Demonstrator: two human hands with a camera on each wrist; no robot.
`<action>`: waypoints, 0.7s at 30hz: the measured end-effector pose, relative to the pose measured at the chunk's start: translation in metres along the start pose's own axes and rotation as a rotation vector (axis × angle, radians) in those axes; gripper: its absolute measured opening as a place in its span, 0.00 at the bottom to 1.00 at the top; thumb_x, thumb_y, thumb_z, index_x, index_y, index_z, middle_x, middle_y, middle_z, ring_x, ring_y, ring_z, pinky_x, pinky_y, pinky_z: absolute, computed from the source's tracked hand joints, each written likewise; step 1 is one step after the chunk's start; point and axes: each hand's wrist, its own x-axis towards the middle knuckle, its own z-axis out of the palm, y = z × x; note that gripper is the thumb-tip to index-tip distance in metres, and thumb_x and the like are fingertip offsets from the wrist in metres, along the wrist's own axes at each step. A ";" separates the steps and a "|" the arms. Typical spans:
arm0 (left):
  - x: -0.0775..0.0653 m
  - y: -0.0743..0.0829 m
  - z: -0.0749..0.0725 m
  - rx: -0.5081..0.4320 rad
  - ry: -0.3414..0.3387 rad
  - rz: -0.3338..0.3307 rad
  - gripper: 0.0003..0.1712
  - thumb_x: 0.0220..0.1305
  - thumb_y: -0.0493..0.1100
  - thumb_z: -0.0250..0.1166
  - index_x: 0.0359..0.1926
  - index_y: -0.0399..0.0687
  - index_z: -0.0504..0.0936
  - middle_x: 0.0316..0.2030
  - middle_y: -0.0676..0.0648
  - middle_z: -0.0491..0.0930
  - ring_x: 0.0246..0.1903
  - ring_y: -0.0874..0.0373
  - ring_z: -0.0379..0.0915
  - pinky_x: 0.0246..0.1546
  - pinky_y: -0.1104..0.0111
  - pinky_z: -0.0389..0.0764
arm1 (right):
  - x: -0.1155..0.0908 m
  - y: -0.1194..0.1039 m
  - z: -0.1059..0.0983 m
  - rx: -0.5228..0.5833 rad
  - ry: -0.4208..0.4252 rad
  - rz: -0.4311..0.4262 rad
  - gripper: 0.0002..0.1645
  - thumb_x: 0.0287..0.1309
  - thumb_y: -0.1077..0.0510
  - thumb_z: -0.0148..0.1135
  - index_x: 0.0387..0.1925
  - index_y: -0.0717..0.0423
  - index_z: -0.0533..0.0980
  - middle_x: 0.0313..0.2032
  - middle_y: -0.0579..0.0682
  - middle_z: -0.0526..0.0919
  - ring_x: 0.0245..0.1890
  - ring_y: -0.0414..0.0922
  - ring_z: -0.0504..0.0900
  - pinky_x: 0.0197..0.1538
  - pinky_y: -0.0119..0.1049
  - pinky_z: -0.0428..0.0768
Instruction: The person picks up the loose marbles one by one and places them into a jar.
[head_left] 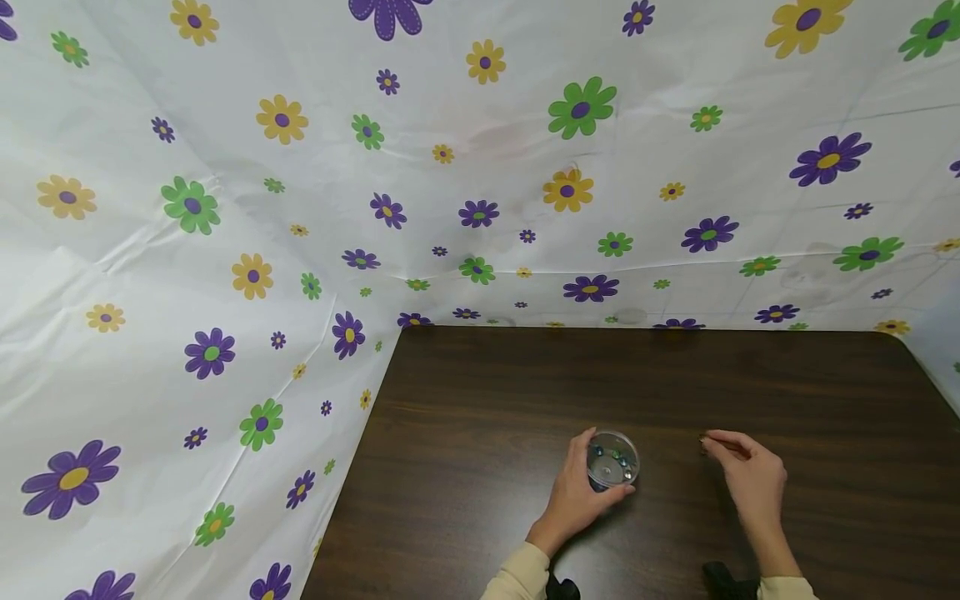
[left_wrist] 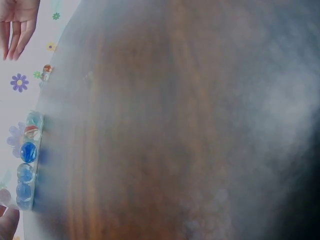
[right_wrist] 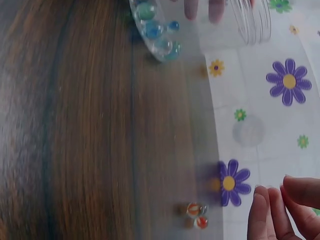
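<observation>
My left hand [head_left: 573, 496] grips a clear plastic jar [head_left: 612, 457] around its side, with the thumb at the front and fingers behind. Several blue, green and clear glass marbles [right_wrist: 152, 29] lie along the jar's bottom; its ridged rim [right_wrist: 254, 22] faces up. To the right, my right hand [head_left: 753, 475] hovers with fingers reaching down and the thumb close to the fingertips. Nothing shows between its fingertips [right_wrist: 260, 192] in the right wrist view. Close below them, a small cluster of orange-and-clear marbles [right_wrist: 195, 209] rests on the table.
The dark wood-grain table [head_left: 487, 400] ends at a white cloth with flowers [head_left: 450, 183] behind it and along its left side. Black straps [head_left: 727, 581] sit at both wrists, beside cream sleeves [head_left: 517, 575].
</observation>
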 end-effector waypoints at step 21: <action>0.000 0.000 0.000 -0.016 -0.011 -0.011 0.54 0.59 0.61 0.76 0.78 0.50 0.58 0.68 0.47 0.69 0.62 0.53 0.72 0.58 0.58 0.76 | 0.015 0.029 -0.005 -0.087 -0.016 0.095 0.20 0.66 0.58 0.70 0.52 0.70 0.83 0.27 0.34 0.87 0.23 0.20 0.75 0.29 0.22 0.74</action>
